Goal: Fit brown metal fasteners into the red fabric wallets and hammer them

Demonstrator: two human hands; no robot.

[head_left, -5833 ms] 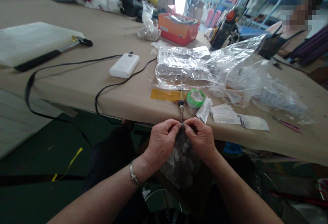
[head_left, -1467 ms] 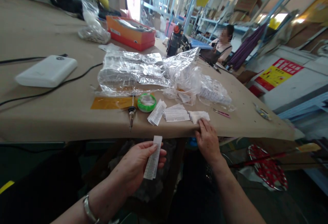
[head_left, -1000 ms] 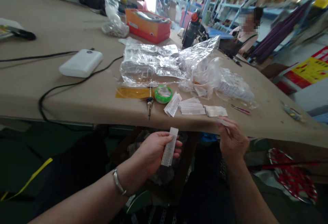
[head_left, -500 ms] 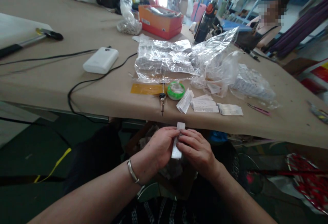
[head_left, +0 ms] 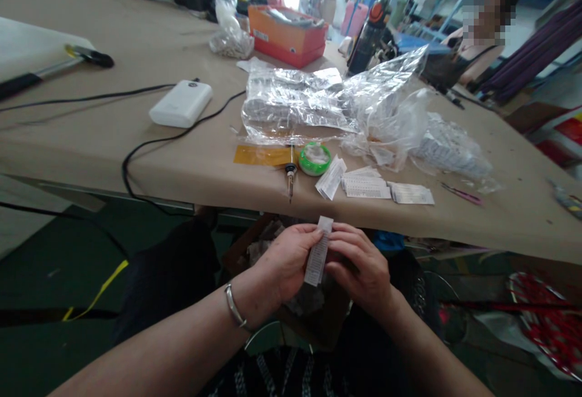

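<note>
My left hand (head_left: 287, 259) pinches a narrow white strip label (head_left: 317, 257) with rows of fine print, thumb on top. The label stands nearly upright in view, tilted slightly right, just before the table's front edge. My right hand (head_left: 361, 263) is at the label's right side with its fingers apart; its fingertips are close to the label's edge, and whether they touch it I cannot tell. On the table above lie stacks of similar labels (head_left: 366, 186), a green-rimmed round tin (head_left: 314, 159) and a soldering-iron-like tool (head_left: 290, 176) with its metal tip toward me.
Crumpled clear plastic bags (head_left: 300, 103) cover the table's middle. A white power bank (head_left: 180, 103) with a black cable lies left, pink tweezers (head_left: 461, 193) right. Behind stand an orange box (head_left: 287, 39) and a dark bottle (head_left: 367, 36). Another person (head_left: 477, 51) is far right. Below my hands is an open carton (head_left: 334, 318).
My right hand has moved off the label's face to its right side, and its fingers have spread. More of the printed face shows, tilted slightly right. My left hand keeps its pinch.
</note>
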